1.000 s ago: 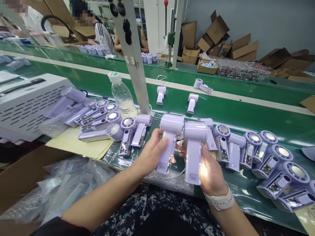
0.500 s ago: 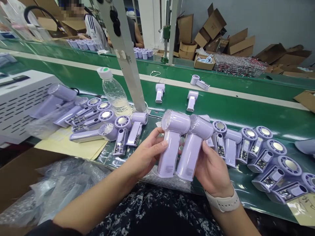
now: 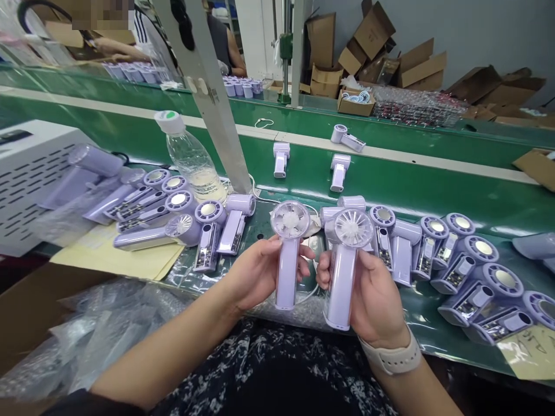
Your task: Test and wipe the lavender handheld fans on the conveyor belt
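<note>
My left hand (image 3: 260,268) is closed around the handle of a purple handheld fan (image 3: 287,271). Its clear round front faces me, with the blades showing. A second purple handheld fan (image 3: 341,283) is gripped in my right hand (image 3: 377,294), its ribbed round front also turned my way. Both fans are upright, side by side and apart, above the bench's near edge. Just behind them on the bench lie more purple fans (image 3: 401,254), several with handles open and circuit boards showing. Another group of purple fans (image 3: 208,231) lies to the left.
A clear water bottle (image 3: 191,156) stands beside a slanted metal post (image 3: 217,110). A white vented machine (image 3: 26,185) is at left. Plastic bags (image 3: 117,329) fill a box below. Single fans (image 3: 340,172) lie on the green belt (image 3: 390,179). Two people work across the line.
Both fans have been turned from side-on to front-facing, and the gap between them has widened. My view has shifted slightly.
</note>
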A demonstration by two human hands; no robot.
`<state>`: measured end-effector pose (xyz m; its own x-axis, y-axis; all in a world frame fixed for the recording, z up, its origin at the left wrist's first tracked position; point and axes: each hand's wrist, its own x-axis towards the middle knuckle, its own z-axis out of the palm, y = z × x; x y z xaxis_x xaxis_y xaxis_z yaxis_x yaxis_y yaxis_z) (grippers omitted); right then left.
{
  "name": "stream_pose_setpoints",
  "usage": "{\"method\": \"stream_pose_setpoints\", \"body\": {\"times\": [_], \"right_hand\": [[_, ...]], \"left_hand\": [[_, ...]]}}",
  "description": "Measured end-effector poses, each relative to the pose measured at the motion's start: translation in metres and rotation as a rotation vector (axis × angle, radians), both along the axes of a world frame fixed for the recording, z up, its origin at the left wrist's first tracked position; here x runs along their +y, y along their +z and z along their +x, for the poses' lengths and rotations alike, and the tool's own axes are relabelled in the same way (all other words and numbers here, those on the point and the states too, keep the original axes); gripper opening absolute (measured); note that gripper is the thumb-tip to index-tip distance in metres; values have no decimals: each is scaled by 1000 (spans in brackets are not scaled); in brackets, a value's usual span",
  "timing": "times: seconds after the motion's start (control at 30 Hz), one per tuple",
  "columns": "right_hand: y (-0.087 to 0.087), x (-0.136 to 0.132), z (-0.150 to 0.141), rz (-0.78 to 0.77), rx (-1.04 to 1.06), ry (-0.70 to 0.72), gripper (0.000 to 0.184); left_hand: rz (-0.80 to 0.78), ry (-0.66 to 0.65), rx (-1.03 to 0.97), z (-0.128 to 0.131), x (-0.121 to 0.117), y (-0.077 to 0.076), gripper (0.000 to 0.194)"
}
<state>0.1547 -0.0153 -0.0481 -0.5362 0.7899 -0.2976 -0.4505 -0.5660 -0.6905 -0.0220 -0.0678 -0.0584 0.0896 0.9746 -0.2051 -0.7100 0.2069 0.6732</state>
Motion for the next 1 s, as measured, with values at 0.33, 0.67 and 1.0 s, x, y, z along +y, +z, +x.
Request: {"method": "stream_pose_setpoints", "body": {"times": [0.33,0.67,1.0], "right_hand": [[-14,7,8,62,7,-176,25],[-13,3,0,95,-61,-191,22],[-18,0,6,277,-138,-185,31]], "left_hand": [[26,62,254,-1,-5,2,45],[101,19,322,-4,-4,-1,57],[116,13,568,-12,-10,8,47]]}}
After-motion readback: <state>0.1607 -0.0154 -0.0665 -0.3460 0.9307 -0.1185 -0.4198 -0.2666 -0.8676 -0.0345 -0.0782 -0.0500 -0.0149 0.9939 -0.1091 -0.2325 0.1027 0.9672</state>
